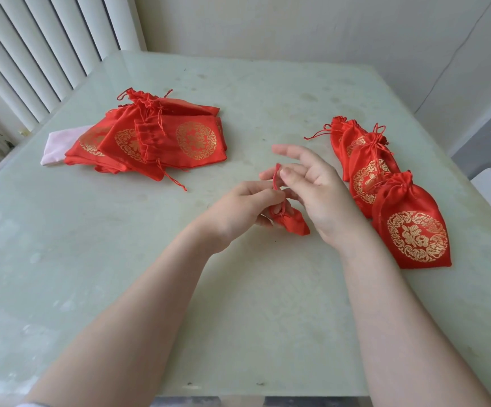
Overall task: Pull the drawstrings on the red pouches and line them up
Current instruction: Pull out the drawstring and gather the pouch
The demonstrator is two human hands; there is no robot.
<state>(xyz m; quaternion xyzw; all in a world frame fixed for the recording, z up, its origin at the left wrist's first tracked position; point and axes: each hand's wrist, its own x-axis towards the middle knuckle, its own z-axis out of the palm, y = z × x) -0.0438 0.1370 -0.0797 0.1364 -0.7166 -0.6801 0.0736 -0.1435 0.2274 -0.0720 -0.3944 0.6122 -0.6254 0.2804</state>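
A red pouch [290,220] at the worktop [150,259] centre is being cinched, its drawstring [276,177] pinched by the left hand [238,210] and hooked by the right hand [320,195], before being added at the finished row's [385,183] six-o'clock end at three o'clock.

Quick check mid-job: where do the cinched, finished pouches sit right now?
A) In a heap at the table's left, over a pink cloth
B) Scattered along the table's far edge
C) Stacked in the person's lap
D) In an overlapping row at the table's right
D: the pouches with gathered necks overlap in a row at the right of the table; the flat, uncinched pouches are heaped at the left.
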